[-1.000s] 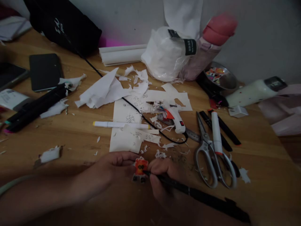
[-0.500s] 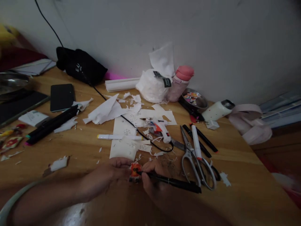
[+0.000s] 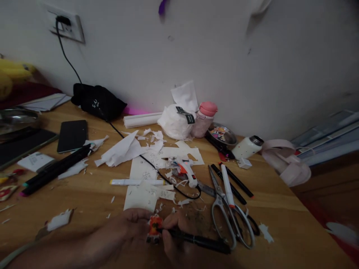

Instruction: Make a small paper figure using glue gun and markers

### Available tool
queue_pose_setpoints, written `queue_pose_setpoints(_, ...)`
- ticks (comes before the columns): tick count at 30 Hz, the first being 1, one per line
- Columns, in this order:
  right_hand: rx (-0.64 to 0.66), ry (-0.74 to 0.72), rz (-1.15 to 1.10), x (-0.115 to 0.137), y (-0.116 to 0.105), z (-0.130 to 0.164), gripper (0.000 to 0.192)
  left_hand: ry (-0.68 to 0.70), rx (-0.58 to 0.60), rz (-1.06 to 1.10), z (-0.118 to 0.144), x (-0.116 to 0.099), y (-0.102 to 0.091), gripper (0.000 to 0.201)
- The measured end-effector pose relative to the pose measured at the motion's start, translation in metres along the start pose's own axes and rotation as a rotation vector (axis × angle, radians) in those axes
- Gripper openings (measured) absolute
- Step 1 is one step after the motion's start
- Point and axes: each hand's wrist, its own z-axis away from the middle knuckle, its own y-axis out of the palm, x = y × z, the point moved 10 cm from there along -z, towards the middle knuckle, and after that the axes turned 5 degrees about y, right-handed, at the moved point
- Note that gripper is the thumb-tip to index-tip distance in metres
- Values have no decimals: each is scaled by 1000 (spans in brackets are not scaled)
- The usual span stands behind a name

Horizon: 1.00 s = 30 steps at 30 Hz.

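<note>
Since the earlier frames the view has tilted upward: more wall and a socket now show, and the hands sit lower in the picture, though they keep their places around the small orange-and-red paper cut-out figure [image 3: 154, 228] near the front edge of the wooden worktop [image 3: 280, 220].

The left hand [image 3: 131, 226] pinches the figure's left edge, fingers closed on it and pressing it flat. The right hand [image 3: 175, 239] has a closed writing grip on a long black marker pen [image 3: 196, 241], whose tip meets the figure's right side. By the look of it, detail is being drawn or outlined on the figure; the next stroke calls for a steady left-hand hold and small, controlled movements of the pen tip, as the figure is tiny.

Just behind the figure lies a sheet of cream paper with small sketches [image 3: 144, 186], with a white marker with a yellow end [image 3: 136, 182] across it. To the figure's right lie steel scissors [image 3: 227, 216] with a white pen [image 3: 226, 186] resting over them, close to the right hand. Behind and right of the figure sits a white hot-glue gun [image 3: 188, 173], its black cord looping nearby. White paper scraps [image 3: 120, 151] litter the worktop further back; the loose shreds nearest the figure could get under the pen.
</note>
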Motion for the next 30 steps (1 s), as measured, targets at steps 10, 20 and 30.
queue_pose_setpoints(10,-104,35,1,-5,-3,1,2,17,-19,-23,-4,4,-6,22)
queue_pose_setpoints(20,-70,16,-10,-6,-3,0,4,-1,-25,-54,6,-11,7,22)
queue_pose_setpoints(30,-105,24,-61,-4,-3,1,2,8,-35,-19,-1,-1,-2,21)
